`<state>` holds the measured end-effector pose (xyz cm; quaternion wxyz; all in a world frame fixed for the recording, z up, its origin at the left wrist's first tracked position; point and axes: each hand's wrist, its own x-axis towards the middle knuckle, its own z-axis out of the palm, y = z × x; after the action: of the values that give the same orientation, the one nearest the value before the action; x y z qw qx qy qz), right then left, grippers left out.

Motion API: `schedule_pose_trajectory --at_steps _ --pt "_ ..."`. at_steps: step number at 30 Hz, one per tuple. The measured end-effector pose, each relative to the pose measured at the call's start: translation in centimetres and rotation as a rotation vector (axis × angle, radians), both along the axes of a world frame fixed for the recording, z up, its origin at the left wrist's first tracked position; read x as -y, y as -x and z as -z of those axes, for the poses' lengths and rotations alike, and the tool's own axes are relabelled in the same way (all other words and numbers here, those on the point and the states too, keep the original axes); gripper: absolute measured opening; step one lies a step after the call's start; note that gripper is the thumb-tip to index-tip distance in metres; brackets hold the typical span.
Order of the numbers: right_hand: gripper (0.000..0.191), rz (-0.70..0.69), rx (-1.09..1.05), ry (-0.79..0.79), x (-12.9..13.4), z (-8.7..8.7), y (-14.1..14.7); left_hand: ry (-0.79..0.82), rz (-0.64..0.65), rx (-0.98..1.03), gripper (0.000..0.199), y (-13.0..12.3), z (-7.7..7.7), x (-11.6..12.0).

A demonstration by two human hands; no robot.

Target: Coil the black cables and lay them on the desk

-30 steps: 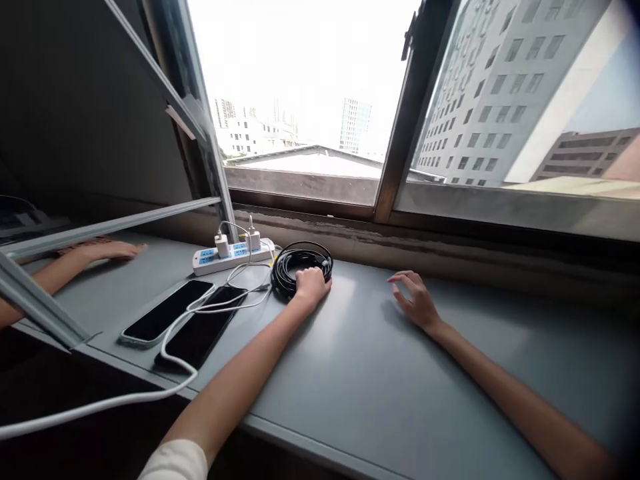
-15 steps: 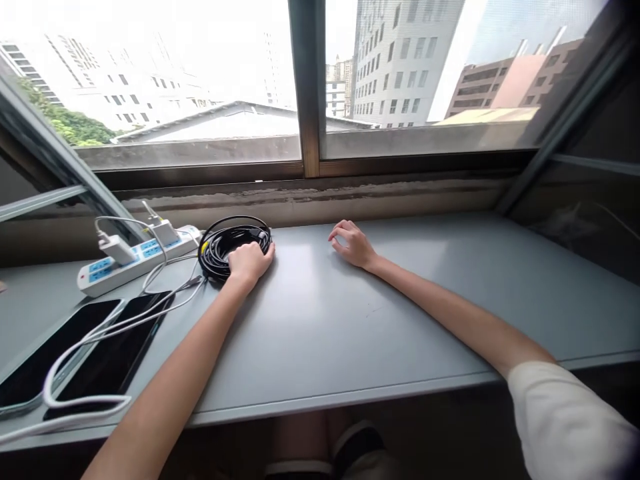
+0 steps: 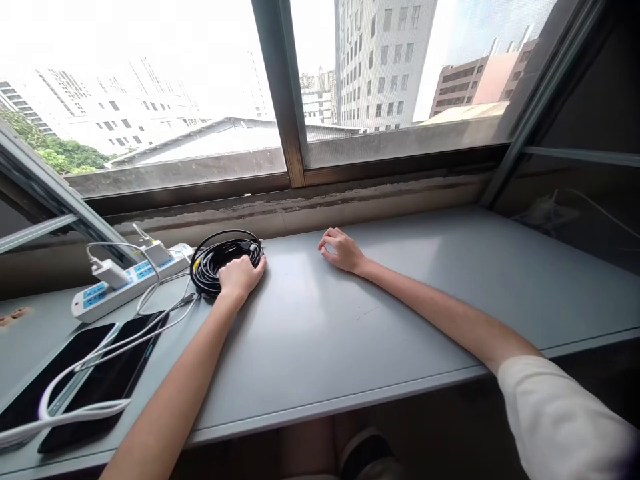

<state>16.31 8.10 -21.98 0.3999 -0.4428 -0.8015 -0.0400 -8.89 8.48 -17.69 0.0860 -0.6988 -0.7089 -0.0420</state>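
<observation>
A coil of black cable (image 3: 203, 270) lies at the back left of the grey desk, with a small patch of yellow on its left side. My left hand (image 3: 239, 275) is closed around the coil's near right part, fingers reaching into the ring and thumb along its outer right edge. To the right, my right hand (image 3: 343, 250) rests on the desktop, its fingers loosely curled and thumb apart from them. Nothing shows between those fingers, and it touches only the desk.
Left of the coil stands a white power strip (image 3: 107, 300) with two plugged-in chargers. White cables (image 3: 103, 350) run across two dark-screened phones (image 3: 115, 363) at the left front. Part of another person's hand (image 3: 15, 317) shows at the far left. A window sill borders the grey desk (image 3: 300, 340).
The whole view has tilted and shifted slightly. Both hands keep their places, the left on the cable coil. More of the other person's hand shows at the left edge.
</observation>
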Motion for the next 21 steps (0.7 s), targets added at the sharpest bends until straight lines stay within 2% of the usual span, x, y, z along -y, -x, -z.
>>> schedule_pose_trajectory --at_steps 7,11,21 --pt "0.017 -0.005 -0.008 0.017 0.2 0.0 0.2 -0.027 0.001 0.056 0.061 0.4 0.3 0.1" --pt "0.016 0.0 -0.002 0.032 0.4 0.0 0.4 -0.122 -0.013 0.117 0.062 0.4 0.3 0.4" --pt "0.017 -0.018 -0.014 0.055 0.4 0.1 0.7 -0.244 0.068 0.274 0.034 1.2 0.2 0.6"
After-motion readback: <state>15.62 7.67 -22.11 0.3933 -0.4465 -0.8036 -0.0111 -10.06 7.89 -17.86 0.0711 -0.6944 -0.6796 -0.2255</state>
